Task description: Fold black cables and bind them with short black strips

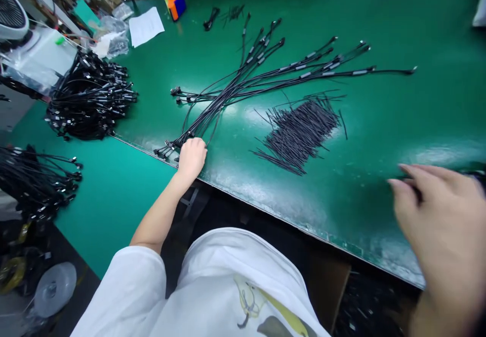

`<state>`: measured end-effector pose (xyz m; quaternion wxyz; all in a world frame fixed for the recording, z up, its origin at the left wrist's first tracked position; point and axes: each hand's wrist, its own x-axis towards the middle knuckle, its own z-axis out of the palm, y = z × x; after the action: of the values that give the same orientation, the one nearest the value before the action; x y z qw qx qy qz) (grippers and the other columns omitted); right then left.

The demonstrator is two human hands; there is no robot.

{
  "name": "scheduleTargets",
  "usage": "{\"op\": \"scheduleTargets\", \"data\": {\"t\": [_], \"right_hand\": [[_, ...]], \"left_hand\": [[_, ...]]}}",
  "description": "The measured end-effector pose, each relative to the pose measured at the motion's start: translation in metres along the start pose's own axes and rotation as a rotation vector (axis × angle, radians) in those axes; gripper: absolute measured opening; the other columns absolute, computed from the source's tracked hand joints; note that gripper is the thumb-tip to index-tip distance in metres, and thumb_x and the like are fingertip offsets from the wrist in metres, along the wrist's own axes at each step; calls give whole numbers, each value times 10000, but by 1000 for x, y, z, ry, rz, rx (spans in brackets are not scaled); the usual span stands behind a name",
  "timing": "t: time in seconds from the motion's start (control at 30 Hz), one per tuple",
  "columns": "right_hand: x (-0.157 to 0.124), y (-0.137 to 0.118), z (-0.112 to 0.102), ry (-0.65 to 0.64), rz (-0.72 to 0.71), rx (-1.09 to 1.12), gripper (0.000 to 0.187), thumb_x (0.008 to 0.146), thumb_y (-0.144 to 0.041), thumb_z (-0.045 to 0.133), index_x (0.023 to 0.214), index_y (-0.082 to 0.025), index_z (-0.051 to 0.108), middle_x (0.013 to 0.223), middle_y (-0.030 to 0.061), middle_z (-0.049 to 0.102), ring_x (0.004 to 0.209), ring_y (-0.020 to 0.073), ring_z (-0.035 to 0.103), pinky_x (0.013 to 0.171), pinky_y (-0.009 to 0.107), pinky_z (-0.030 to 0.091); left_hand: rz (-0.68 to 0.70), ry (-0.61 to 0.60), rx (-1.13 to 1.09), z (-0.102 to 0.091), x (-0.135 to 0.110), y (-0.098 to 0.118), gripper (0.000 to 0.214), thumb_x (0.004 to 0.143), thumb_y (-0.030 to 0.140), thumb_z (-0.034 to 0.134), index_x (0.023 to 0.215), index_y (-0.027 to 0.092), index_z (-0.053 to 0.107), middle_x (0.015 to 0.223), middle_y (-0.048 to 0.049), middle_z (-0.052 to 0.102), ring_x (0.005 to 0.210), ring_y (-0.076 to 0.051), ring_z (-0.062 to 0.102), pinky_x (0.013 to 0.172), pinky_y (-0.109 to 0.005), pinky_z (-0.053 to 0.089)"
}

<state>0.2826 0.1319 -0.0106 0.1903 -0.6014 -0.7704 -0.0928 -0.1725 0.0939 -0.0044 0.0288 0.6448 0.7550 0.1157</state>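
My left hand (193, 157) is closed around the lower ends of some black cables (216, 101) at the front edge of the green table. Their plug ends poke out to the left of the fingers, and the strands fan away across the tabletop, many with grey sleeves near the far ends. To the right of this bundle lies a heap of short thin black strips (304, 129). Over the right side of the table, my right hand (442, 210) is blurred by motion. Its thumb and fingers are bent but apart, and I make out nothing held between them.
A big pile of black cables (91, 94) lies at the left, and another cable pile (34, 180) is on the lower green surface (121, 200). Toward the back are a paper sheet (146, 27), an orange-and-blue roll (175, 5) and a small coiled cable (211, 19).
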Motion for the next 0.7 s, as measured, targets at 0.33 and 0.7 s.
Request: {"op": "scheduleTargets", "data": {"t": [0.33, 0.7], "right_hand": [[113, -196, 19, -351, -568, 591, 373, 972, -260, 450, 1322, -196, 562, 1409, 141, 495, 1079, 218, 617, 869, 344, 527], [270, -235, -93, 44, -818, 219, 798, 872, -350, -28, 1118, 45, 620, 1019, 39, 575, 1169, 177, 556, 771, 328, 391]], "left_hand": [[68, -697, -1200, -81, -77, 77, 277, 948, 338, 511, 1183, 192, 534, 641, 49, 577, 470, -58, 484, 478, -185, 379], [-388, -46, -1678, -74, -97, 8, 229, 810, 365, 713, 865, 153, 645, 478, 94, 307, 396, -40, 298, 402, -151, 268]]}}
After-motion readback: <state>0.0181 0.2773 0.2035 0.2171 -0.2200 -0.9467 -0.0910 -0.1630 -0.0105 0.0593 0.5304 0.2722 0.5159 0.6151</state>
